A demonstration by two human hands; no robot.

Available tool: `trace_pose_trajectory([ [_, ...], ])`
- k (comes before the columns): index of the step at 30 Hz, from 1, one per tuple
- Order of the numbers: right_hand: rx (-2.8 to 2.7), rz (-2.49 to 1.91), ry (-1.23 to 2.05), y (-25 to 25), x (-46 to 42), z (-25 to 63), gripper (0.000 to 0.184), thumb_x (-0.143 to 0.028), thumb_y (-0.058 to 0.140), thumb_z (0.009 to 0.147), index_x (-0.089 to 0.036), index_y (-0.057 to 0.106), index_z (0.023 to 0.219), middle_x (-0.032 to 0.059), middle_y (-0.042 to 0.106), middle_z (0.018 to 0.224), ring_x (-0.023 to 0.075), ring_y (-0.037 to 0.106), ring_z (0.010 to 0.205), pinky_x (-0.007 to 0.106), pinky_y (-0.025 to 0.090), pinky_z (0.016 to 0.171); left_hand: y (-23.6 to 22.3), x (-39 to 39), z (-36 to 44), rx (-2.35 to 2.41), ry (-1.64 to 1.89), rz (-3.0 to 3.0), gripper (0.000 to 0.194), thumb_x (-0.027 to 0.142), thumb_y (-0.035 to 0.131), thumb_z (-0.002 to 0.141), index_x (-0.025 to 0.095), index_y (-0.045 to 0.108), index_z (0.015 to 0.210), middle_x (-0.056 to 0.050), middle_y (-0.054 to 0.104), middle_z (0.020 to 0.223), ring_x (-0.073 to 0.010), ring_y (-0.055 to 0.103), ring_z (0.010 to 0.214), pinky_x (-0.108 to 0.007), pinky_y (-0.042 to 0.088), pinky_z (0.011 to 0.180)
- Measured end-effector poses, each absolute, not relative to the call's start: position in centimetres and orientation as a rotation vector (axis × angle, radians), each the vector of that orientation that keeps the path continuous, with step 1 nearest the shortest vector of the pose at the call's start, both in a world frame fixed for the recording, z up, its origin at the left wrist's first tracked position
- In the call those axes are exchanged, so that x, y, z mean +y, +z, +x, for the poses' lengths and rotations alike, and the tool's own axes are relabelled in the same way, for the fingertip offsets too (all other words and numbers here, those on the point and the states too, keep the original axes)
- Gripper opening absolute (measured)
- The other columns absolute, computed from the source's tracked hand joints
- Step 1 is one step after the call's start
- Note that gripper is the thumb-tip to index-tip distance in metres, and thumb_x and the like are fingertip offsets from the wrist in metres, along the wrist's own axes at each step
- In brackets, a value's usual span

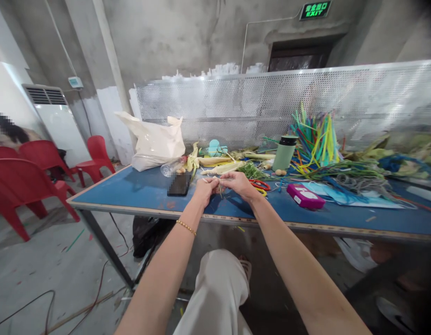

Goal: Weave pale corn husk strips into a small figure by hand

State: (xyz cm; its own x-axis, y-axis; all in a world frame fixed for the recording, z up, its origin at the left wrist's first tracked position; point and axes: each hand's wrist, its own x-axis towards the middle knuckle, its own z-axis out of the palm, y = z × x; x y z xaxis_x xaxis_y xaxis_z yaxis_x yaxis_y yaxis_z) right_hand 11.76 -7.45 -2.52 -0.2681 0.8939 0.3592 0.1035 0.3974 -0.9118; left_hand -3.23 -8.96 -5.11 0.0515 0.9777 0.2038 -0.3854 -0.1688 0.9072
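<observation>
Close together over the front edge of the blue table (155,199), both hands pinch one small pale piece, which looks like a strip of corn husk (220,188). My left hand (205,190) has its fingers closed at the piece's left side. From the right, my right hand (240,185) grips it between thumb and fingertips. Fingers hide most of the piece. Just behind lie pale corn husks (215,162) and a green leafy bunch (253,171). Red-handled scissors (260,185) rest beside my right hand, and a black phone (178,184) lies left of my left hand.
A white plastic bag (159,144) stands at the back left near a clear bottle (169,167). Rightward are a green tumbler (285,154), colourful pipe cleaners (318,137), a purple box (306,196) and tangled cords (354,179). Red chairs (27,186) stand left, near a seated person.
</observation>
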Motion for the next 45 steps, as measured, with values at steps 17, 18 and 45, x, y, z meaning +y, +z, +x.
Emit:
trace_pose_trajectory([
  [17, -1.799, -0.934, 0.698, -2.9, -6.6, 12.2, 0.021, -0.037, 0.071, 0.071, -0.016, 0.072, 0.07, 0.0025, 0.07, 0.064, 0.0174, 0.063, 0.06, 0.029, 0.053, 0.064, -4.7, -9.2, -3.2, 0.776, 1.441, 1.077, 0.036, 0.031, 0.09, 0.065, 0.013, 0.059, 0.06, 0.0, 0.056, 0.053, -0.0078, 0.047, 0.045, -0.024, 0.035, 0.048],
  [18, -1.82, -0.947, 0.635, -2.8, -6.6, 12.2, 0.02, -0.036, 0.07, 0.073, -0.016, 0.073, 0.07, 0.0029, 0.071, 0.065, 0.018, 0.064, 0.062, 0.03, 0.053, 0.066, -4.8, -9.2, -3.3, 0.78, 1.439, 1.078, 0.035, 0.03, 0.09, 0.064, 0.012, 0.06, 0.06, -0.001, 0.057, 0.055, -0.008, 0.048, 0.045, -0.024, 0.035, 0.048],
  [45, -1.887, -1.015, 0.313, -2.5, -6.6, 12.3, 0.011, -0.025, 0.064, 0.076, -0.017, 0.071, 0.071, 0.0057, 0.075, 0.075, 0.0201, 0.065, 0.074, 0.031, 0.049, 0.077, -5.0, -9.2, -3.4, 0.714, 1.387, 1.099, 0.026, 0.023, 0.085, 0.065, 0.012, 0.062, 0.061, -0.001, 0.057, 0.056, -0.0088, 0.049, 0.048, -0.024, 0.035, 0.051],
])
